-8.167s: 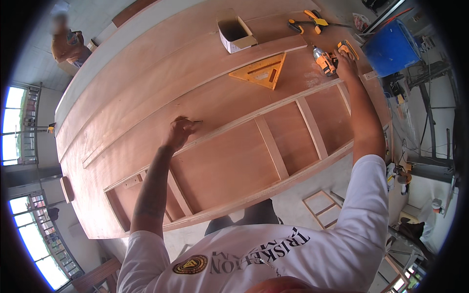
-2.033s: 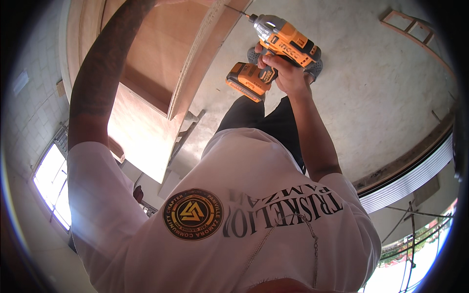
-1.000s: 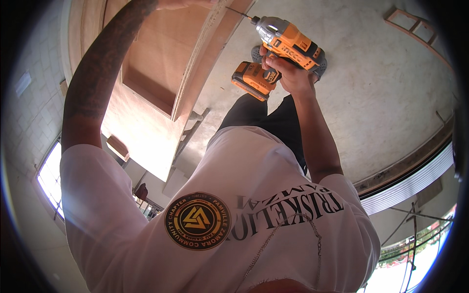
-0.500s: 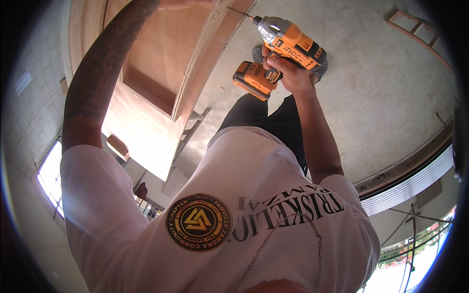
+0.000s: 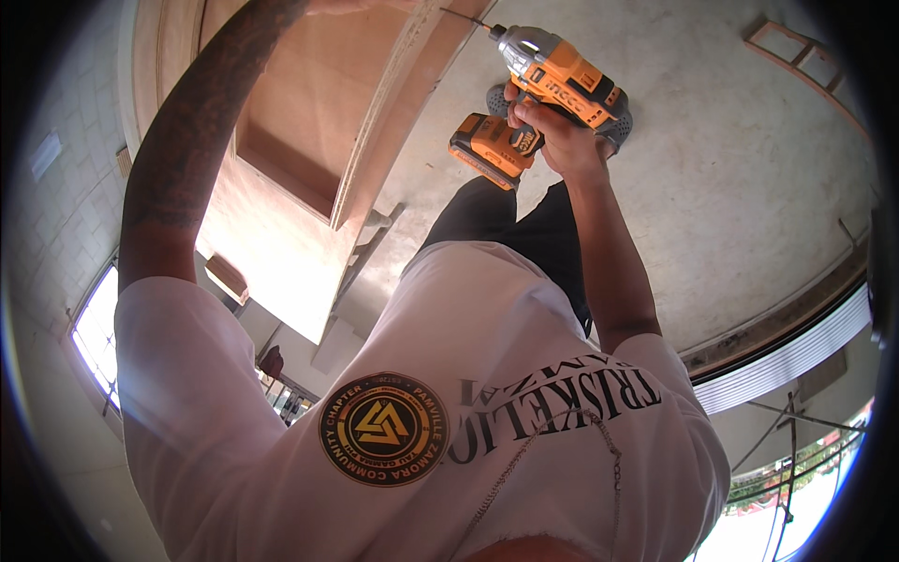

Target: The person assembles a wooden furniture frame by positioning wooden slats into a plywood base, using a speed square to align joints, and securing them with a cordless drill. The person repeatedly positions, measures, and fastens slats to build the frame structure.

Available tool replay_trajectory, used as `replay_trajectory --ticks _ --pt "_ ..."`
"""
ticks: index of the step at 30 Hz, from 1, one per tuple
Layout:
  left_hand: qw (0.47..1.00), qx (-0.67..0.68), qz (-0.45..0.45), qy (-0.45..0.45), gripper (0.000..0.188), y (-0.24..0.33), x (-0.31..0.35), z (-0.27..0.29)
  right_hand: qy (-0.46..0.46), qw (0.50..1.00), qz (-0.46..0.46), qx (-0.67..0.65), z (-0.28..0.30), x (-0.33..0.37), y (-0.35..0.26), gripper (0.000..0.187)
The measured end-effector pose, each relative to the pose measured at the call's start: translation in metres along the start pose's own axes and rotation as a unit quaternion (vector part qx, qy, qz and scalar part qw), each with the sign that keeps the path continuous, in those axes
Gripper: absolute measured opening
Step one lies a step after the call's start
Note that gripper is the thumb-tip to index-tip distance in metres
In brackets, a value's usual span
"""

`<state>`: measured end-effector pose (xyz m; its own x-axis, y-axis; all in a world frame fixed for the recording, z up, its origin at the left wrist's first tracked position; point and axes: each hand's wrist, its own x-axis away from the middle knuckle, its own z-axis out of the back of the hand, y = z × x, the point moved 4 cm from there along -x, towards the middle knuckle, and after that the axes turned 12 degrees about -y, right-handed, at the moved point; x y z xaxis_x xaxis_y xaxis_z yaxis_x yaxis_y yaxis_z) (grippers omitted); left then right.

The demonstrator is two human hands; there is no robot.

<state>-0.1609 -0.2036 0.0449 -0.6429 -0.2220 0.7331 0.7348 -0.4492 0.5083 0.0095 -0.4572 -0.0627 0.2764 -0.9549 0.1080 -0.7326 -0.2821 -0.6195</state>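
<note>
My right hand (image 5: 562,140) is wrapped round the grip of an orange and grey cordless drill (image 5: 562,75) with an orange battery pack (image 5: 492,145) at its base. The long thin drill bit (image 5: 464,18) points up and left. Its tip lies close to the edge of a wooden cabinet frame (image 5: 370,122); whether they touch I cannot tell. My left arm reaches up along the left side. At the top edge, my left hand (image 5: 361,6) rests by the frame's upper part, mostly cut off by the picture's rim, so its grip is hidden.
Plywood panels (image 5: 290,103) form the cabinet's recessed inside. A small wooden frame (image 5: 796,58) lies on the concrete floor (image 5: 721,187) at the far right. Below my hand and the drill show my dark shoes (image 5: 618,131). A window (image 5: 95,337) is at the left.
The drill and my right hand have shifted very slightly right. My left hand stays almost where it was at the top edge.
</note>
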Motion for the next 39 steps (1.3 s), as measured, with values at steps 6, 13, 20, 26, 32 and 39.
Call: replay_trajectory --ticks 6,13,20,26,32,39 --pt "0.998 -0.017 -0.038 0.042 0.037 -0.001 0.003 0.001 0.006 0.999 0.007 -0.047 -0.004 0.001 0.0 0.046" --pt "1.0 -0.02 -0.006 -0.001 0.041 -0.006 0.005 -0.001 -0.015 1.0 -0.003 -0.001 -0.002 -0.001 -0.001 0.045" --pt "0.999 -0.043 -0.019 0.022 0.043 -0.009 0.007 -0.001 -0.013 1.0 -0.006 -0.017 -0.004 -0.001 -0.004 0.039" --pt "0.999 -0.035 -0.031 0.026 0.043 -0.016 0.004 -0.004 -0.025 1.0 -0.01 0.004 -0.004 -0.001 -0.003 0.043" --pt "0.998 -0.057 -0.026 -0.006 0.037 0.003 0.008 0.002 -0.022 1.0 -0.019 0.007 -0.001 -0.001 -0.001 0.044" --pt "0.995 -0.06 -0.016 -0.081 0.039 0.026 0.012 0.012 -0.041 0.999 -0.009 0.02 0.0 -0.003 -0.004 0.046"
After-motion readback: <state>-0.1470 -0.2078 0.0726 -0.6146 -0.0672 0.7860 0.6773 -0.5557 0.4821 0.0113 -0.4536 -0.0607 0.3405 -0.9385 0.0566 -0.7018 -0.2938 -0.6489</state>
